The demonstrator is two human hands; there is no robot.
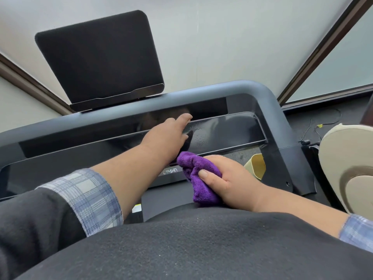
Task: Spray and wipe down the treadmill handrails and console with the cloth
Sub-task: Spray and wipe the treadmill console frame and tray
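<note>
The left hand (167, 136) reaches forward across the treadmill's console (222, 128), its fingers (184, 118) stretched out fairly straight and close together, tips at the upper edge of the glossy black panel; whether they grip anything beneath I cannot tell. Small droplets (198, 136) sit on the panel just beside that hand. The right hand (228, 178) lies nearer the body, its fingers and thumb curled round a bunched purple cloth (201, 178), which hangs below the console's lower edge. The grey handrail (262, 91) curves round the console. A black tablet holder (99, 59) stands tilted above it
</note>
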